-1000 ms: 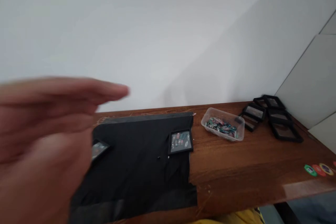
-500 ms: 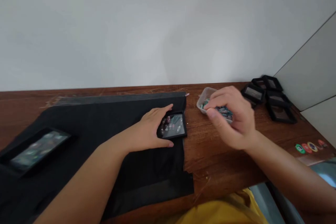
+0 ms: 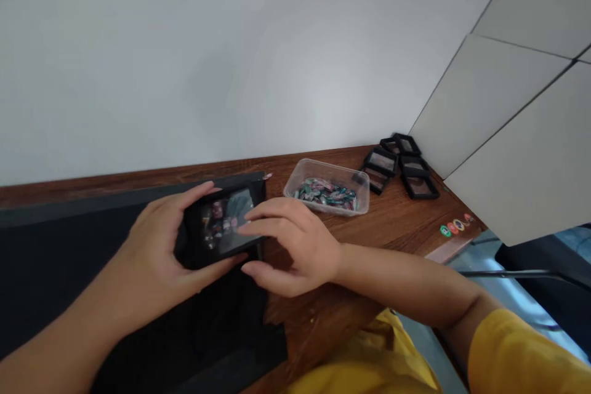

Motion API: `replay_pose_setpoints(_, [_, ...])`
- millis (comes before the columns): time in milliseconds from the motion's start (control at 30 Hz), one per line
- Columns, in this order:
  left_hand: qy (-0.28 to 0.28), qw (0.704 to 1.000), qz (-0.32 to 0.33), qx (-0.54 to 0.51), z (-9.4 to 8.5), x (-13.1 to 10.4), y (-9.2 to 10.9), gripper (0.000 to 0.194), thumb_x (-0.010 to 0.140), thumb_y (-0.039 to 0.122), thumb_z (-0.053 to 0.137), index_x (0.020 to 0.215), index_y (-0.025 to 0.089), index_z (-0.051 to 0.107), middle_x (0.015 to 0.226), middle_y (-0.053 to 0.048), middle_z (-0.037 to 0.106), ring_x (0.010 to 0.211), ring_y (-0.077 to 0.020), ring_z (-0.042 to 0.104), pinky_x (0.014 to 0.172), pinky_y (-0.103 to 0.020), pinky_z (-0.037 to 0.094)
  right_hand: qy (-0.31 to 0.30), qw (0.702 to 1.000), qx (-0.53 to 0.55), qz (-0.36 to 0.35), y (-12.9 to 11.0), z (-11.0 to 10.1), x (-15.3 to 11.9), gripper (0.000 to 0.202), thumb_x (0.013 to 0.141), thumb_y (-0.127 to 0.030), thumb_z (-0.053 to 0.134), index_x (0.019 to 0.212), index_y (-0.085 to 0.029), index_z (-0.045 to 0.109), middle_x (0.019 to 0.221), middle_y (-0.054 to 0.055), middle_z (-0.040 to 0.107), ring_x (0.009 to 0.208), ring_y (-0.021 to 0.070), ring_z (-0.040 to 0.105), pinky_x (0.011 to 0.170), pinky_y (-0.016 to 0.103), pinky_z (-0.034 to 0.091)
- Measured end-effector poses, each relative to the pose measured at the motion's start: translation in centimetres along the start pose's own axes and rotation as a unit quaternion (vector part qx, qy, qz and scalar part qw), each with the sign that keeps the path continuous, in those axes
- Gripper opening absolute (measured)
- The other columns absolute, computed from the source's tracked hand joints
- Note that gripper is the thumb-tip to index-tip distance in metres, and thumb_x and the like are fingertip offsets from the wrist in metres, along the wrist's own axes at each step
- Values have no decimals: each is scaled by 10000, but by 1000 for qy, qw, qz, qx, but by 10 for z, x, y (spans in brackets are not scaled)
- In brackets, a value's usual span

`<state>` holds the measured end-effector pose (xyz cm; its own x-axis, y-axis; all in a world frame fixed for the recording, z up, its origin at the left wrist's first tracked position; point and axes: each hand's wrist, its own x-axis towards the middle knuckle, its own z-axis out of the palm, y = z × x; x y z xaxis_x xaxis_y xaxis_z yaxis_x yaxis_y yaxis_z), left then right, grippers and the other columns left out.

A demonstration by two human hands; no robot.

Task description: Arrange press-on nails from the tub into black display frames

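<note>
A small black frame (image 3: pixel 237 209) with a clear window and several pink and pale pieces in its left part is gripped between the thumb and fingers of my left hand (image 3: pixel 161 246). My right hand (image 3: pixel 295 246) is at the frame's right side, its fingers spread and reaching over the window; no piece shows in it. Behind my right hand stands a clear plastic container (image 3: pixel 362 197) with many teal and pink pieces inside. Black cloth (image 3: pixel 194 332) lies under the frame and my left hand.
Several black frames (image 3: pixel 381 161) are piled at the back right of the wooden table (image 3: pixel 392 221). Round coloured stickers (image 3: pixel 451 228) sit near the table's right edge. A pale wall rises behind, with white panels (image 3: pixel 512 135) at the right.
My right hand has moved from the plastic container to the frame, its fingers now spread. The frame looks tilted up in my left hand. The view has swung to the right.
</note>
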<state>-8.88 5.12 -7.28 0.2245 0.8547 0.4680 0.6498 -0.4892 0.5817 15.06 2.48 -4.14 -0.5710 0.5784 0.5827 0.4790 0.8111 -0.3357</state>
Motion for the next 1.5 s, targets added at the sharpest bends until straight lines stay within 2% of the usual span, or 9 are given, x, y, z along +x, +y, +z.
replay_pose_setpoints(100, [28,999,31,18,-2,2,7,916,710,647,740,1531,430,395,1437,-34,561,1310,-459,561,1174,-736,409,63,998,-3,4,5,0,-3,464,938,-378,656,1333,-175,522,1358,173,654,1338,231,597,1182,424,492])
replay_pose_setpoints(167, [27,998,45,38,-2,1,7,880,744,582,761,1525,424,387,1429,-50,581,1319,-464,563,1143,-727,444,80,997,4,-9,8,2,-6,530,920,-360,665,1379,-176,474,1390,189,629,1356,257,581,1166,468,496])
replay_pose_setpoints(300, [32,997,58,50,-1,-1,4,958,728,527,831,1544,351,360,1451,-104,578,1344,-436,570,1149,-657,464,117,991,34,-51,6,2,-9,526,932,-299,640,1410,-198,445,1385,192,623,1333,284,593,1111,510,518])
replay_pose_setpoints(400, [17,997,41,67,-1,-1,2,1026,698,476,878,1551,300,334,1473,-143,560,1378,-417,551,1167,-626,455,108,992,47,-51,3,-2,-11,503,929,-260,649,1393,-203,463,1350,192,633,1311,297,606,1091,526,526])
replay_pose_setpoints(567, [5,998,-5,66,-3,1,1,1066,684,421,898,1558,295,300,1507,-153,528,1440,-413,493,1216,-650,387,80,995,48,-33,3,-8,-14,500,930,-230,650,1399,-238,478,1336,172,641,1296,317,621,1078,564,528])
replay_pose_setpoints(867, [86,992,-27,89,-11,5,-16,1011,721,412,880,1548,277,314,1506,-158,500,1424,-408,478,1214,-636,378,60,997,37,-37,5,-11,-16,445,932,-233,651,1355,-257,514,1283,156,675,1249,329,645,1050,575,541])
replay_pose_setpoints(1100, [159,971,-117,135,-21,8,-31,970,694,428,873,1496,210,373,1461,-183,517,1418,-430,464,1214,-634,375,57,997,36,-45,5,-12,-15,404,940,-229,656,1321,-245,522,1279,158,679,1237,321,651,1040,568,550])
replay_pose_setpoints(1333, [202,936,-230,176,-36,9,-47,893,668,420,870,1413,163,449,1408,-214,557,1393,-465,476,1191,-658,391,47,997,36,-48,5,-13,-15,379,949,-243,653,1306,-239,526,1270,159,682,1218,311,657,1033,551,553])
replay_pose_setpoints(1500, [235,905,-290,203,-50,8,-49,899,693,417,852,1438,159,420,1448,-216,533,1437,-459,441,1194,-645,389,44,997,41,-46,6,-13,-15,382,951,-234,649,1310,-242,518,1261,153,683,1193,300,665,1025,535,549])
